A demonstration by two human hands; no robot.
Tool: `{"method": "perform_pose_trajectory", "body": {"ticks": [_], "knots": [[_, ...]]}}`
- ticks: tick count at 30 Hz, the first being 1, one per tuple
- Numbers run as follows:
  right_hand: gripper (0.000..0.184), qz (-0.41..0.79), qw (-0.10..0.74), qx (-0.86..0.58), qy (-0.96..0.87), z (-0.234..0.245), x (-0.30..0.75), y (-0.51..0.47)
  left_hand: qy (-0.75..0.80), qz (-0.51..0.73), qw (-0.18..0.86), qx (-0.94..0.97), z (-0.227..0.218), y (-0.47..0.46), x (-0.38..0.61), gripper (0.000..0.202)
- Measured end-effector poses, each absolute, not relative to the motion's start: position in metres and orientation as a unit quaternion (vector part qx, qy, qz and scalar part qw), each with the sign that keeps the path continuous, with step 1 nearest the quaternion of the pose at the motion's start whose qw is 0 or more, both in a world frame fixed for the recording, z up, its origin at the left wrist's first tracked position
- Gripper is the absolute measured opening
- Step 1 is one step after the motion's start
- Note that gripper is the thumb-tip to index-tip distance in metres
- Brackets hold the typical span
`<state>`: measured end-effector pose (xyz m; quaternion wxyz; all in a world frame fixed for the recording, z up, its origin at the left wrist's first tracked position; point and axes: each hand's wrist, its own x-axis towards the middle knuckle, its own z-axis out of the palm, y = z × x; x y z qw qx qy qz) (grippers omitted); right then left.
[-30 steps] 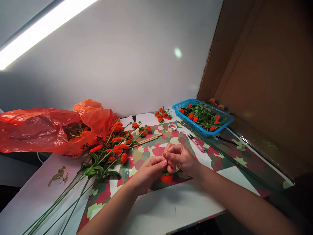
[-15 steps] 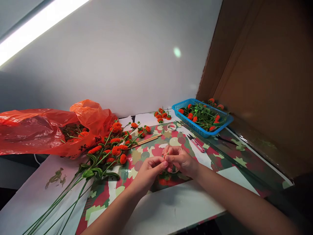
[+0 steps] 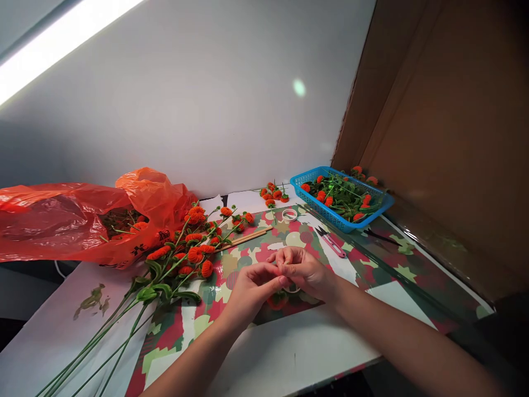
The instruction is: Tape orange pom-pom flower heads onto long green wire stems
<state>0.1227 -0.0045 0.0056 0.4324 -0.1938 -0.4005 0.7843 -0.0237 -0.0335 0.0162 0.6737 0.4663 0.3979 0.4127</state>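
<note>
My left hand (image 3: 252, 286) and my right hand (image 3: 303, 270) meet over the patterned mat (image 3: 384, 259), fingertips pinched together on a small orange flower (image 3: 278, 300) with a green stem that hangs just below them. A ring of tape (image 3: 294, 288) shows under my right hand. To the left lies a bunch of long-stemmed orange flowers (image 3: 194, 248).
An orange plastic bag (image 3: 78, 215) with more flowers lies at the left. A blue basket (image 3: 378, 207) of orange flower pieces stands at the back right, loose flower heads (image 3: 273, 194) beside it. Pink snips (image 3: 333, 242), a tape roll (image 3: 290, 214) and wooden sticks (image 3: 248, 237) lie behind my hands. A cardboard wall (image 3: 446, 121) stands on the right.
Both hands stay pinched together on the flower; they have shifted slightly and the flower has turned a little beneath them. The view has drifted slightly.
</note>
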Motion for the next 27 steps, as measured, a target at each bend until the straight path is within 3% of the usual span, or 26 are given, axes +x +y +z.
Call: {"method": "perform_pose_trajectory", "body": {"ticks": [11, 22, 27], "knots": [[0.024, 0.764, 0.423, -0.252, -0.418, 0.0044, 0.1237, -0.0033, 0.367, 0.402, 0.702, 0.459, 0.0178, -0.0317, -0.0285, 0.017], [0.022, 0.782, 0.389, -0.208, -0.44, 0.0022, 0.128, -0.0013, 0.328, 0.355, 0.757, 0.439, 0.0214, -0.031, -0.0287, 0.021], [0.028, 0.786, 0.433, -0.213, -0.387, 0.0078, 0.1287, -0.0012, 0.358, 0.385, 0.717, 0.457, 0.0173, -0.0309, -0.0289, 0.025]]}}
